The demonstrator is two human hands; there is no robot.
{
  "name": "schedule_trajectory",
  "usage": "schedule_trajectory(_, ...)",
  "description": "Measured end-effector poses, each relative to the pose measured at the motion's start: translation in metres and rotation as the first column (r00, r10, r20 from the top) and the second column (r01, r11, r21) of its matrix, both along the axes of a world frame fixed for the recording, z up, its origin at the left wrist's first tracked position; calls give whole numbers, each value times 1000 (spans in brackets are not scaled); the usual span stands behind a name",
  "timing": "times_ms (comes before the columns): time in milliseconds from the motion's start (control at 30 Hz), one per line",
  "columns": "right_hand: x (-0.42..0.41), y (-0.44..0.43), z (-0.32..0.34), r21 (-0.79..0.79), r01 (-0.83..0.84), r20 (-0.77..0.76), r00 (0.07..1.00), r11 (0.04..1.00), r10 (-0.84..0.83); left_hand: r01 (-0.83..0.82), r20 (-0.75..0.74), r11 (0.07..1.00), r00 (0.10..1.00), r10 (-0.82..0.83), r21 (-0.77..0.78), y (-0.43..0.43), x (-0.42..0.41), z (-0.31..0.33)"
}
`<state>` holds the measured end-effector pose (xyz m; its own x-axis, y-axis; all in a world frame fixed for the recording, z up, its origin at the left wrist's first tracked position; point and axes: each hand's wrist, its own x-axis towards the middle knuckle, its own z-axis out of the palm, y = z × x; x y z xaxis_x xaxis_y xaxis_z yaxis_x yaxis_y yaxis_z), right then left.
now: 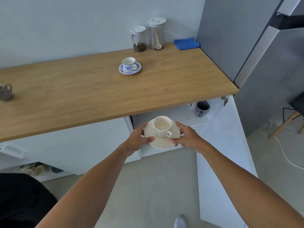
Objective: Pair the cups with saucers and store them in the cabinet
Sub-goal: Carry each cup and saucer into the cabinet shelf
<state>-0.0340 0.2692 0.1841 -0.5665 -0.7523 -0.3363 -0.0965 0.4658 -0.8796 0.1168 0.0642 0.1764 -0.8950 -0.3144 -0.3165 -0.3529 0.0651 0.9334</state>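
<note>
A cream cup (162, 127) stands upright on a cream saucer (162, 142). My left hand (139, 139) grips the saucer's left rim and my right hand (187, 137) grips its right rim. I hold the pair below the counter's front edge, in front of the open white cabinet (184, 119). A grey cup (201, 109) lies inside that cabinet at the back. A blue-patterned cup (129, 64) sits on its matching saucer (130, 70) on the wooden counter (82, 96).
The cabinet's door (222, 153) is swung open to my right. Two lidded jars (148, 36) and a blue cloth (186, 43) stand at the counter's back. A grey mug (5, 92) is at the far left. A grey fridge (255, 55) is on the right.
</note>
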Motion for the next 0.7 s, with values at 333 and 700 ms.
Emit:
schedule_trajectory(333,-44,-12,-99,54,64,28,997,996,-65,14,53,1000,998,-13,-22,-16,-47,-107)
schedule_trajectory(700,-182,-67,-246,-24,22,-66,998,999,-23,19,22,992,1000,-17,-123,-76,-192,-256)
